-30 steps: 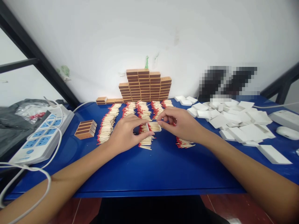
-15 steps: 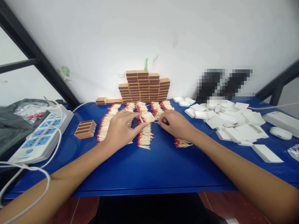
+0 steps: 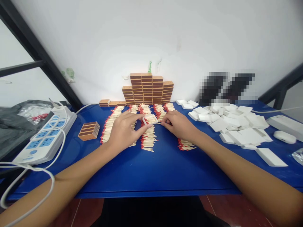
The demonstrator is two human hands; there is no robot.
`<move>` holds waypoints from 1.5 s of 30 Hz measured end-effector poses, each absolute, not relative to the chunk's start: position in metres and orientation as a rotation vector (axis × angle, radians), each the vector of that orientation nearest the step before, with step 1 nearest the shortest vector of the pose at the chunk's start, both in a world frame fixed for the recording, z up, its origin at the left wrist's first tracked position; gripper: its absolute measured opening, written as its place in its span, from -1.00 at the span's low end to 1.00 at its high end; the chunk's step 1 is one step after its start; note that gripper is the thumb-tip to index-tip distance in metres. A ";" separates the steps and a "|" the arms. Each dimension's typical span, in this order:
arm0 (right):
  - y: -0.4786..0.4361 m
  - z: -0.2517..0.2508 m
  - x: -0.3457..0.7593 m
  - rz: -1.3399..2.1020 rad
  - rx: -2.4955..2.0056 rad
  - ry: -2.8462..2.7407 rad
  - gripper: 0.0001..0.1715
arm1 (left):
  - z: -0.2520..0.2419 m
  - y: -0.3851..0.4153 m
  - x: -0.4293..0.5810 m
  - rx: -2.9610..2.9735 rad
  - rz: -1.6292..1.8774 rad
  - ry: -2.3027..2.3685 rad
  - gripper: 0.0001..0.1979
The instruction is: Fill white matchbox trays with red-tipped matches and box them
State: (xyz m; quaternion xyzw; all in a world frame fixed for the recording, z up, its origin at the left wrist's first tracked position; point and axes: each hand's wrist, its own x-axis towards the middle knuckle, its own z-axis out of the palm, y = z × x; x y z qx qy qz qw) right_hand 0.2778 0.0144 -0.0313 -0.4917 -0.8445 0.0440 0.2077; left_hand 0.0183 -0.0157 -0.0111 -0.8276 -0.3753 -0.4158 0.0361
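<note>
A small white matchbox tray (image 3: 153, 117) is held between the thumb and fingers of my left hand (image 3: 125, 127). Matchsticks with red heads lie inside it. Just to its right, my right hand (image 3: 176, 123) is pinched, with the pale end of a matchstick (image 3: 159, 123) showing at its fingertips. Under and around both hands, rows of loose matchsticks (image 3: 148, 138) run along the blue table. One short row of matchsticks (image 3: 186, 144) shows below my right wrist. The fingers of my right hand are partly hidden behind its back.
Brown matchboxes (image 3: 148, 90) stand stacked against the wall, and a smaller group of matchboxes (image 3: 88, 130) sits at left. White trays (image 3: 236, 121) are heaped at right. A power strip (image 3: 44, 138) and white cable (image 3: 50, 186) lie at left on the blue table (image 3: 151, 173).
The whole view has shifted slightly to the right. My hands stay nearly in place relative to each other, with the tray still held in the left one.
</note>
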 end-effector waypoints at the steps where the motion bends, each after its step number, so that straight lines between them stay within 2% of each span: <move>1: 0.013 -0.030 0.280 0.126 -1.363 -2.355 -0.84 | -0.012 -0.015 0.018 -2.543 -1.263 -1.154 -0.64; 10: -0.010 0.002 0.283 0.144 -1.157 -2.236 -0.85 | -0.016 -0.018 0.020 -2.594 -1.217 -1.140 -0.64; 17: -0.024 -0.002 0.267 0.176 -0.982 -2.296 -0.86 | -0.014 -0.024 0.026 -2.738 -1.278 -0.947 -0.68; 26: -0.006 -0.004 0.285 0.092 -1.173 -2.205 -0.84 | -0.017 -0.018 0.022 -2.684 -1.258 -0.997 -0.67; 36: 0.018 -0.026 0.293 -0.007 -1.338 -2.389 -0.86 | -0.014 -0.016 0.020 -2.602 -1.255 -1.093 -0.67; 45: 0.014 -0.020 0.290 -0.146 -1.298 -2.439 -0.78 | -0.016 -0.016 0.020 -2.583 -1.267 -1.063 -0.66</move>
